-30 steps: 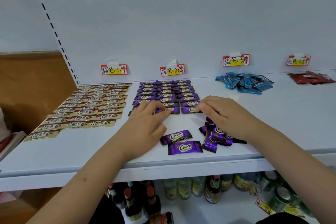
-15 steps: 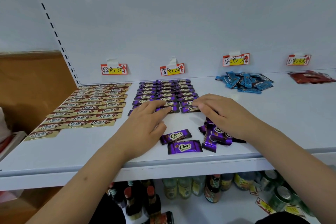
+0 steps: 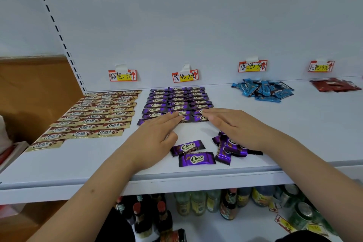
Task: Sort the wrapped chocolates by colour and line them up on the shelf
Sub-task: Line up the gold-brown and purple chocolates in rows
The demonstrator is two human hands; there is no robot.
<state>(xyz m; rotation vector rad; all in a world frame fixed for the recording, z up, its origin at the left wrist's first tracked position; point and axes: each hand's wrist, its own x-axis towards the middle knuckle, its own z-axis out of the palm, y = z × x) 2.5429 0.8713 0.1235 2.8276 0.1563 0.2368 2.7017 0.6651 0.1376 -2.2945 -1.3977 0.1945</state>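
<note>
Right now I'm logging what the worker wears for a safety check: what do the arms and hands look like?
Both forearms are bare, with no sleeves in view. The left hand and right hand wear no gloves, rings, watch or bracelet that can be seen.

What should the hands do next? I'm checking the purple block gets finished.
Probably lift the left hand off the purple rows and pick up the nearest loose purple chocolate. Both hands lie flat on the front row, and loose purple ones wait near the right hand.

White back panel (image 3: 196, 25); slotted upright (image 3: 57, 29) at left; brown wall (image 3: 29, 84) beyond.
</note>
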